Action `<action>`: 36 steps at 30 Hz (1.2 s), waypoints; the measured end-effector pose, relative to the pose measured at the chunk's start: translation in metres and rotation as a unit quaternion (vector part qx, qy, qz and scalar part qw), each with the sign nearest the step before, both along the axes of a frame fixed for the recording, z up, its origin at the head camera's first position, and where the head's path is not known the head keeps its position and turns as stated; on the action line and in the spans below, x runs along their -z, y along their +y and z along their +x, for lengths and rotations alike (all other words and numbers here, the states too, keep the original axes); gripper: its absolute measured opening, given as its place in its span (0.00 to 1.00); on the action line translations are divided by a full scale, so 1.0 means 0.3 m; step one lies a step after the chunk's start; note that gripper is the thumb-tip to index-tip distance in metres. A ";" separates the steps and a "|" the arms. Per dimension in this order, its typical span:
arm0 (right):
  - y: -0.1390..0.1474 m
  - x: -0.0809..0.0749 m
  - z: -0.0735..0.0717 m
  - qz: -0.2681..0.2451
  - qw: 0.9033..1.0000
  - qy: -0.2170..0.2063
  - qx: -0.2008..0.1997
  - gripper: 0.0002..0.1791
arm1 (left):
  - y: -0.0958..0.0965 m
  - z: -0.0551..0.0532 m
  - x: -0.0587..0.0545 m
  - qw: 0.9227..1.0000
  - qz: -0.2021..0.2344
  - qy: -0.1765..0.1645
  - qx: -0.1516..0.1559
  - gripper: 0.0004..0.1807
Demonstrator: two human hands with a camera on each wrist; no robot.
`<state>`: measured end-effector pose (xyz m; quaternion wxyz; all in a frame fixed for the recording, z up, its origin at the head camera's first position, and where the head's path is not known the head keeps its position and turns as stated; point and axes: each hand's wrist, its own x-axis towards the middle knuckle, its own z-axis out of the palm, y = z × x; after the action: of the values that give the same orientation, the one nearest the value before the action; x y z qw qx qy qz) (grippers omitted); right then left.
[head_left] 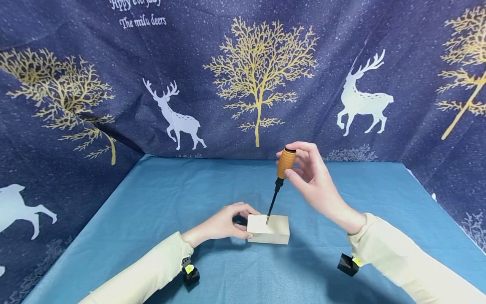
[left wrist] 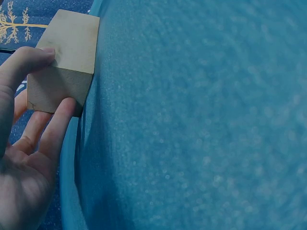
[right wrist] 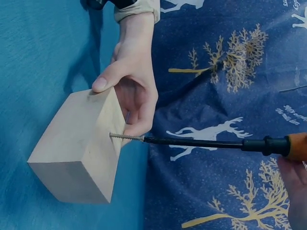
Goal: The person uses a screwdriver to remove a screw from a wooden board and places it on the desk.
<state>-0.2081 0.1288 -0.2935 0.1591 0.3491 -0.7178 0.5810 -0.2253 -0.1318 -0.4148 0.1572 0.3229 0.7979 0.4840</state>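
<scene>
A pale wooden block [head_left: 268,237] lies on the blue cloth, and my left hand [head_left: 226,222] grips its left end between thumb and fingers. In the left wrist view the thumb presses one face of the block [left wrist: 72,43] while fingertips touch its end. A screw [right wrist: 125,137] stands partly sunk in the block's top, its thread showing in the right wrist view. On the screw's head sits the tip of a screwdriver [head_left: 286,164] with an orange-brown handle and a dark shaft, tilted slightly right. My right hand [head_left: 313,179] holds that handle with thumb and fingers.
Blue cloth [head_left: 171,190] covers the table. Behind and at the sides hangs a dark blue curtain [head_left: 228,126] printed with deer and golden trees. A small black wrist device [head_left: 191,275] hangs under the left sleeve, and another [head_left: 347,264] under the right.
</scene>
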 end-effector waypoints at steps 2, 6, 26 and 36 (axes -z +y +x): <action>0.001 0.002 0.000 0.008 1.000 0.000 0.003 0.28 | 0.000 -0.001 0.000 1.000 0.001 -0.001 0.000 0.27; 0.004 0.004 0.003 0.026 0.999 0.002 0.039 0.32 | -0.001 -0.003 0.000 1.000 0.006 -0.006 0.002 0.27; 0.021 0.002 -0.002 -0.041 0.998 -0.029 -0.024 0.28 | -0.002 0.002 -0.005 1.000 -0.006 -0.004 -0.002 0.28; 0.023 0.002 0.000 -0.055 0.998 -0.031 -0.022 0.28 | -0.002 -0.002 0.001 1.000 -0.007 0.002 -0.002 0.27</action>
<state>-0.2082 0.1355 -0.2941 0.1429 0.3378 -0.6816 0.6332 -0.2259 -0.1324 -0.4150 0.1566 0.3216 0.8022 0.4780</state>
